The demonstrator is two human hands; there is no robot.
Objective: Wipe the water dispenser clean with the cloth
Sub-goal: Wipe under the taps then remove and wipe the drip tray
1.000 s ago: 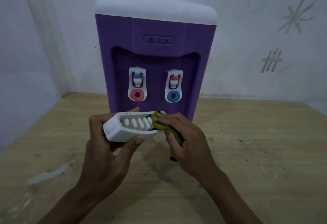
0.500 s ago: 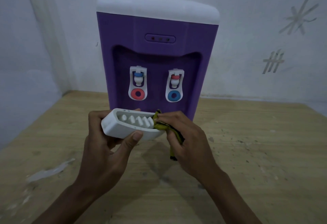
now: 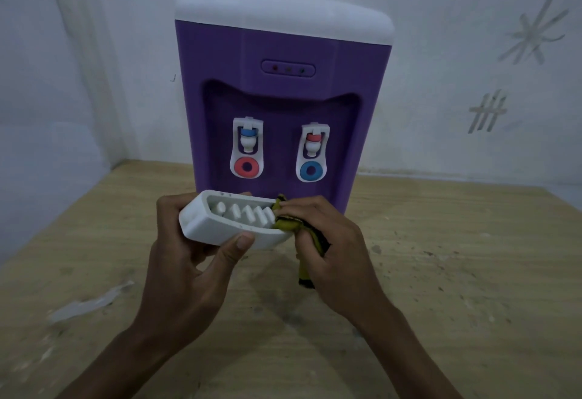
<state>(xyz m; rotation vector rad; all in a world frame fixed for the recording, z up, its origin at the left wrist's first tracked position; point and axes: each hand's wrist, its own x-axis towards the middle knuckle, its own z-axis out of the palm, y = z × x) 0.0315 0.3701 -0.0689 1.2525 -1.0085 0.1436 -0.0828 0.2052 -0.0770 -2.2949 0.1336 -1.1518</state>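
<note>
Cloth (image 3: 285, 223) inside right hand (image 3: 333, 250), against tray (image 3: 214, 225)

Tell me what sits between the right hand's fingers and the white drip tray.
In the head view, the yellow cloth is bunched between the right hand and the tray.

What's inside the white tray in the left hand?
The drip tray holds a row of white ribs. The cloth and right hand cover its right end.
</note>
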